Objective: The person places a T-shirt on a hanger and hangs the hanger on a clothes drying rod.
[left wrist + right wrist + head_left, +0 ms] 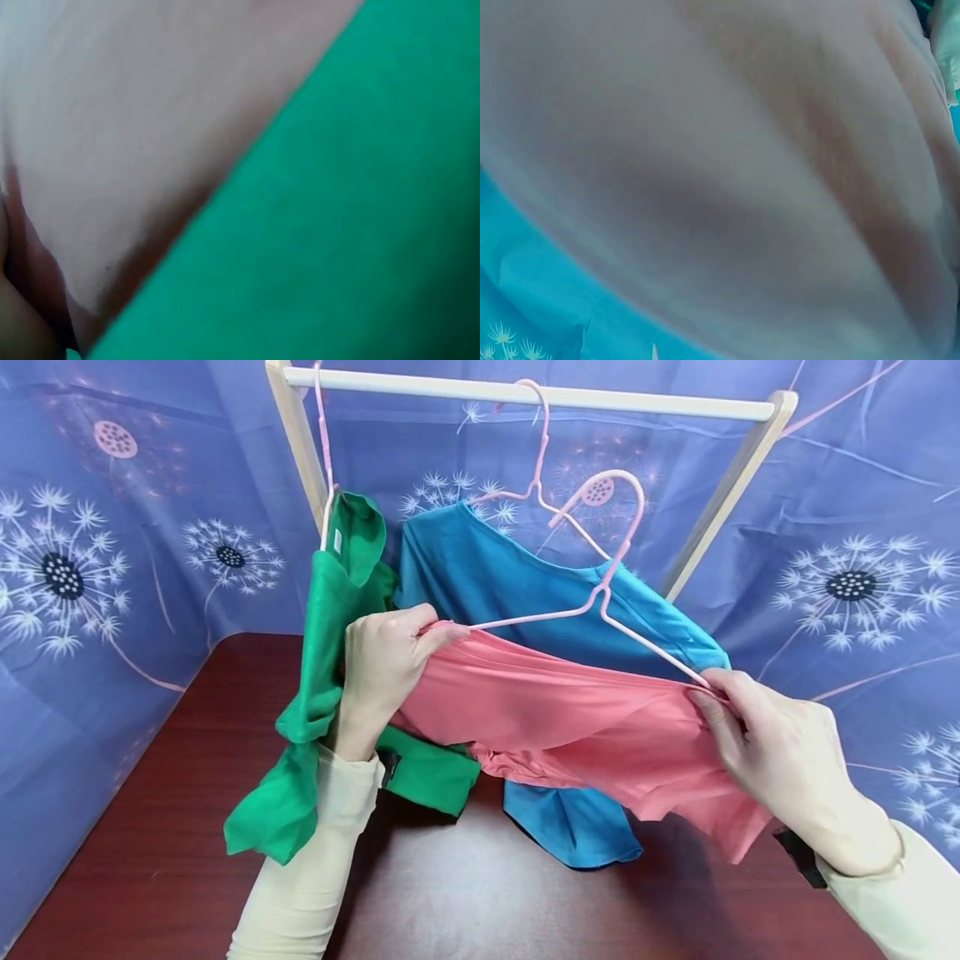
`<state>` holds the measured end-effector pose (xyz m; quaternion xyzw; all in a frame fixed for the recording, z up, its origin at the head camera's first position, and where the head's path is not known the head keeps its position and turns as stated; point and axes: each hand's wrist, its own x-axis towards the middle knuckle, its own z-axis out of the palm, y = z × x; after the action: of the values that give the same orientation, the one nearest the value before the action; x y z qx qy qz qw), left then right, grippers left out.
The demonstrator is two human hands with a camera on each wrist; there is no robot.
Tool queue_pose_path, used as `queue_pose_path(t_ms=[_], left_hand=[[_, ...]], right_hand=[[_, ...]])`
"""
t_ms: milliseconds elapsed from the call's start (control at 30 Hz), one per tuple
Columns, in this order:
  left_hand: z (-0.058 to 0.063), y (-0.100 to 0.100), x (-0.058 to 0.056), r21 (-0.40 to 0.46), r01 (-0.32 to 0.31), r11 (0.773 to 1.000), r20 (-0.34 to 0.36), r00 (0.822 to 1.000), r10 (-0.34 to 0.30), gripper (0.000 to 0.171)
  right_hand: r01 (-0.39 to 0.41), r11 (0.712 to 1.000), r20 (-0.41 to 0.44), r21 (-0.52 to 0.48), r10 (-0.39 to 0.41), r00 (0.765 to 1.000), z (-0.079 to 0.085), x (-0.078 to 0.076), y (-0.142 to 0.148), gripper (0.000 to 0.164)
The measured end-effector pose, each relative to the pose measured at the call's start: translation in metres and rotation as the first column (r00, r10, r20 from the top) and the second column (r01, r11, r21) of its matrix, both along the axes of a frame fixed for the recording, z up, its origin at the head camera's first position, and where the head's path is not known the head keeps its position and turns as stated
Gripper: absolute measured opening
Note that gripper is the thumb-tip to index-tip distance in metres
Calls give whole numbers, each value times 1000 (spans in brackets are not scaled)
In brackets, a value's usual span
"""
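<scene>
A coral-pink garment stretches between both hands in the head view, with a pink hanger along its top edge. My left hand pinches the garment's upper left corner at the hanger's left end. At the hanger's right end, my right hand grips the garment's edge between thumb and fingers. The hanger's hook stands free, below the rail. A green garment hangs right beside my left hand and fills much of the left wrist view as green cloth. Skin close to the lens hides most of the right wrist view.
Behind the coral garment, a blue garment hangs on another pink hanger. A white rail runs between wooden uprights. Below is a dark red-brown table; a blue dandelion-patterned cloth surrounds the rack.
</scene>
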<state>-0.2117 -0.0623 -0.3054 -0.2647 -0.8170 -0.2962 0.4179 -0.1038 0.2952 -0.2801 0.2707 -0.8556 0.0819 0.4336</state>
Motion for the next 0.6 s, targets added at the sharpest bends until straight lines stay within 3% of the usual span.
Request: queue_pose_path(t_ms=[400,600], left_hand=[[-1,1,1,107,-45,993,-30,998,48,68],[1,7,4,111,13,994,-5,1000,-13,69]], right_hand=[[28,998,-85,-49,-32,996,1,15,1,53],[76,996,-100,-37,-79,992,19,23,7,58]])
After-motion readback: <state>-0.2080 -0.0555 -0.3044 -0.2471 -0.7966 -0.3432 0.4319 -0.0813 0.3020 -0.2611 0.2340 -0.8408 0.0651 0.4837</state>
